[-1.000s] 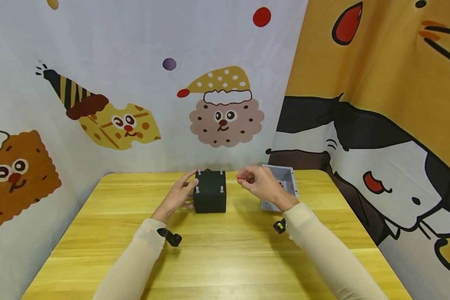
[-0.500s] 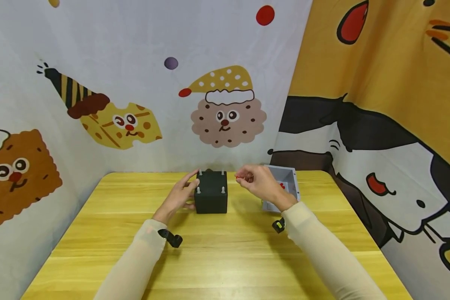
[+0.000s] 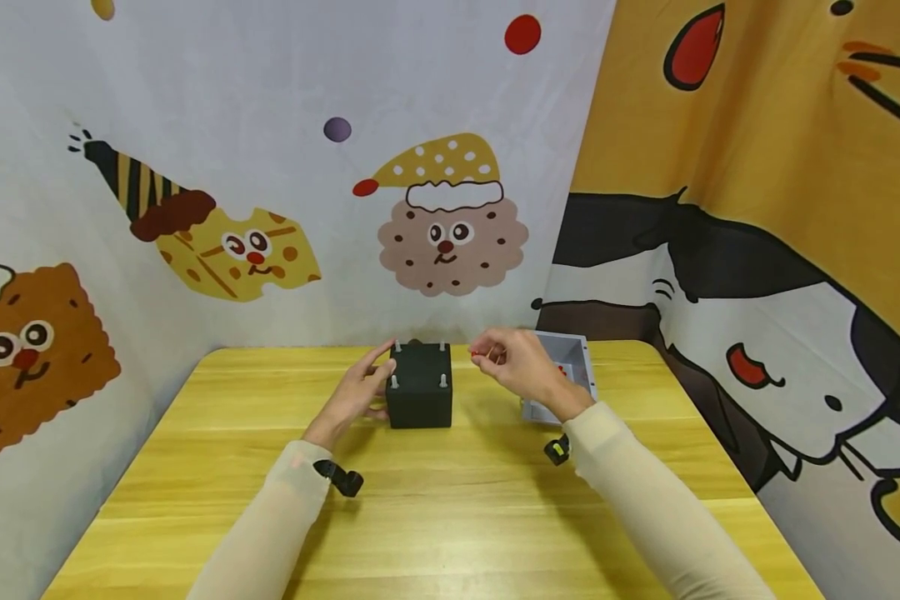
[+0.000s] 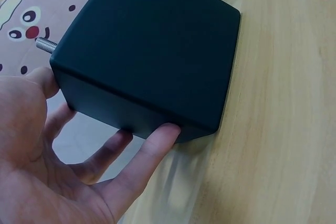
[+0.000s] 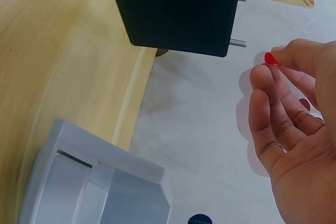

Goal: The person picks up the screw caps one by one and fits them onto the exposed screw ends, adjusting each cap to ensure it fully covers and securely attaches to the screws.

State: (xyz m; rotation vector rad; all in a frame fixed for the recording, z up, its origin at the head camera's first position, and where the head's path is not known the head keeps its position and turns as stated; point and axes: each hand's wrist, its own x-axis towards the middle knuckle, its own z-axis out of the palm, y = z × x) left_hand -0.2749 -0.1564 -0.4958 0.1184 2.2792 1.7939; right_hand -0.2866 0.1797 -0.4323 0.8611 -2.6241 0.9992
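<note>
Head view shows a black, smooth-sided block with rounded edges sitting on a yellow wood-grain counter, four upright silver threaded posts standing near its top corners. The person's left hand is spread, its fingers touching the block's left side; the left wrist view shows several fingertips against that face. To the right, the right hand pinches a small, bright red piece between thumb and forefinger, the other fingers loosely bent. That piece is raised above the counter, near the block but apart from it. Partly hidden by the right hand is a grey, open-topped rectangular bin, with more small red pieces inside. Behind everything hangs a white cloth with cartoon prints.
</note>
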